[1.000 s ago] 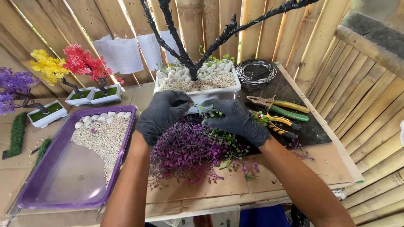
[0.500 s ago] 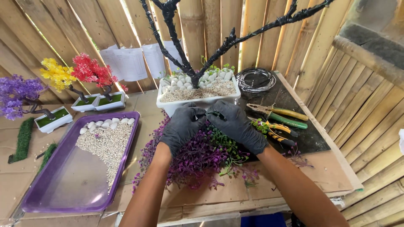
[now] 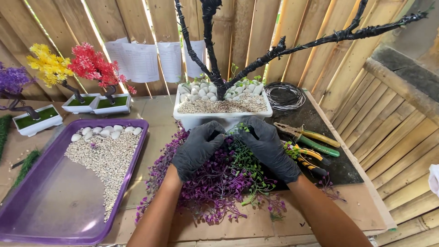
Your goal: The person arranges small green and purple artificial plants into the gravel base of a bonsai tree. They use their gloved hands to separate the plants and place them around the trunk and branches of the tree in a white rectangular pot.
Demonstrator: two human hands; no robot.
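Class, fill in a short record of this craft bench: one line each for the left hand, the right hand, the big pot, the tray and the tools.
Left hand: black-gloved left hand grips the purple artificial foliage pile
Right hand: black-gloved right hand pinches a green plastic sprig
Pot: white rectangular planter holding a black-wrapped bare tree
Tray: purple plastic tray with gravel and white pebbles
Tools: yellow-and-green-handled pliers on a dark mat

Gloved left hand [image 3: 200, 147] and right hand [image 3: 270, 147] pressed together on purple artificial foliage [image 3: 215, 183], before white planter [image 3: 201, 118].
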